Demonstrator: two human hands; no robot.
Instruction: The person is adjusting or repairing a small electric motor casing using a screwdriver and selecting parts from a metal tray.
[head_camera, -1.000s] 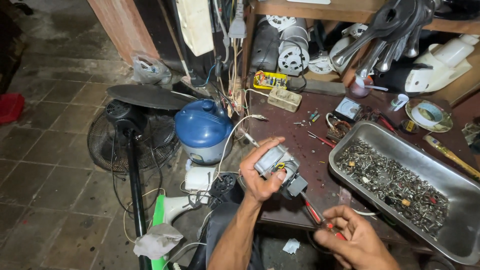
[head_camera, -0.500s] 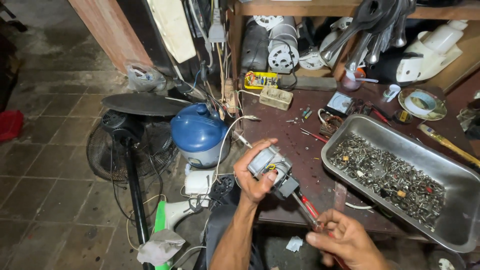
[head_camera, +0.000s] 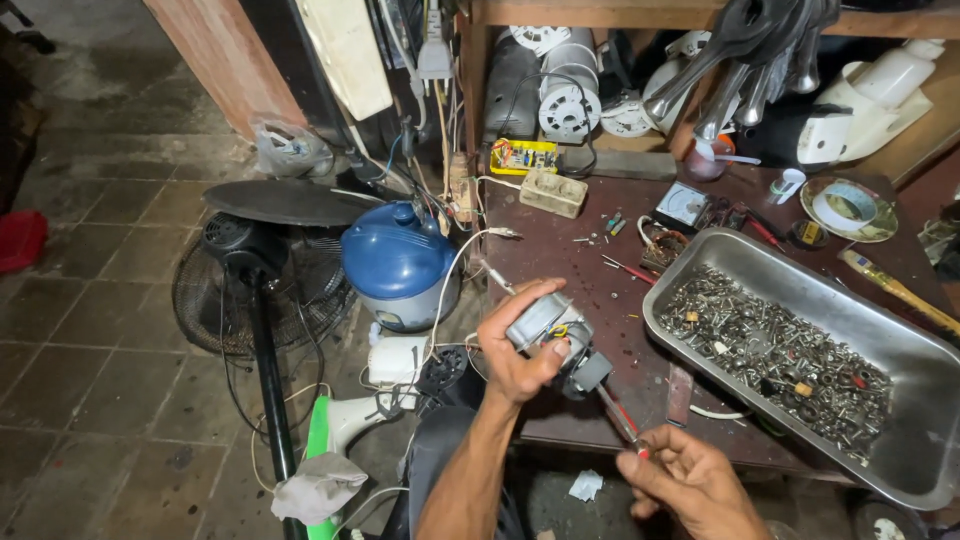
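Left hand clamps a small grey motor above the near edge of the bench, thumb pressed across its face. Right hand, nearer and to the right, pinches a screwdriver; its shaft slants up-left, tip at the motor's underside. A steel tray of screws lies right.
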